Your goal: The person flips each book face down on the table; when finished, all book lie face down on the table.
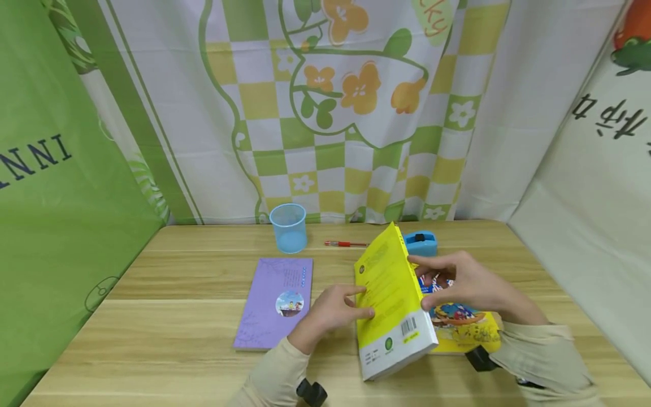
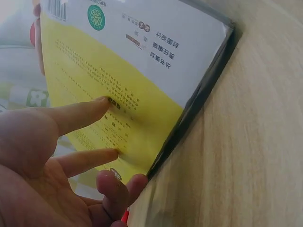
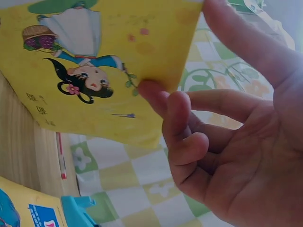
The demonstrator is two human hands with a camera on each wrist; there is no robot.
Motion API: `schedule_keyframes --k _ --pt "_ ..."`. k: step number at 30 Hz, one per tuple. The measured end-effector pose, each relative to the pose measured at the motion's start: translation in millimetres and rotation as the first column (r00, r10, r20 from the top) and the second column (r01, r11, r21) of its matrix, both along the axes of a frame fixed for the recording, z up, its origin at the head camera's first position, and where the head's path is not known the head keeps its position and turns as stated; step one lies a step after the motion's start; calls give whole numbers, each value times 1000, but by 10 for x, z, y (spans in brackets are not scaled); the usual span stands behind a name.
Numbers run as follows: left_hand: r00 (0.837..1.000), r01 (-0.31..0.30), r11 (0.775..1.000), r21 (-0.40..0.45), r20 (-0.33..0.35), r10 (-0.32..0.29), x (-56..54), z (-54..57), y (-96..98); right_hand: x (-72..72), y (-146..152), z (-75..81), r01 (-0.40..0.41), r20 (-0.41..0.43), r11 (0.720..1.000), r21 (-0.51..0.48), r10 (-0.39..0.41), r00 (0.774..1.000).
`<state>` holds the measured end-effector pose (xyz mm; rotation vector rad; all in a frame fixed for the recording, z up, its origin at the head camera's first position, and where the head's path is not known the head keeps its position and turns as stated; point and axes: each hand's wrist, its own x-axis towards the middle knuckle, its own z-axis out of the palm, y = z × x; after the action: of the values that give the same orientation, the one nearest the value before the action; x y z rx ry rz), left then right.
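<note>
A yellow book (image 1: 386, 299) with a white lower band and a barcode stands tilted on its long edge over the table. My right hand (image 1: 465, 285) grips it by the upper edge, thumb on the edge and fingers on the front cover, which shows a drawn girl (image 3: 87, 78) in the right wrist view. My left hand (image 1: 335, 311) touches the back cover with thumb and index fingertips; its other fingers bend near the lower edge in the left wrist view. Partly hidden behind the right hand lies another yellow book (image 1: 458, 333) with a colourful cover.
A purple book (image 1: 272, 305) lies to the left. Behind it stands a blue translucent cup (image 1: 289, 229). A red pen (image 1: 346, 244) and a blue tape dispenser (image 1: 422, 243) lie at the back, partly covered by the raised book. Patterned curtains (image 1: 351, 169) close off the far side.
</note>
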<state>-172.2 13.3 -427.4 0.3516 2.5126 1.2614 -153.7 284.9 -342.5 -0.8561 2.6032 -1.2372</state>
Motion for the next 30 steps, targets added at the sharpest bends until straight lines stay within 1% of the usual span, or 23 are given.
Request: schedule_keyframes --k 3,6,12,16,20,24,30 --pt "1000 -7 1000 -10 8 7 0 -20 3 -12 46 14 -14 22 1000 21 14 1000" --pt "1000 -16 1000 -19 1 16 0 -21 11 -34 88 18 -27 38 999 33 25 999" --pt "999 -34 997 -66 -13 33 10 -15 10 -77 131 -20 -23 65 998 60 19 998" --pt "999 -41 993 -106 -33 38 12 -4 -16 -100 110 -71 -7 67 992 125 -1 998" --pt "996 -51 985 -163 -74 40 1 19 -66 -137 42 -145 2 79 983 186 -17 997" --pt "994 -70 973 -221 -92 51 -20 37 -121 -180 -29 -240 -4 111 981 193 -18 994" --pt "992 -97 958 -270 -109 70 -74 48 -212 -235 -141 -418 -16 98 974 226 -7 995"
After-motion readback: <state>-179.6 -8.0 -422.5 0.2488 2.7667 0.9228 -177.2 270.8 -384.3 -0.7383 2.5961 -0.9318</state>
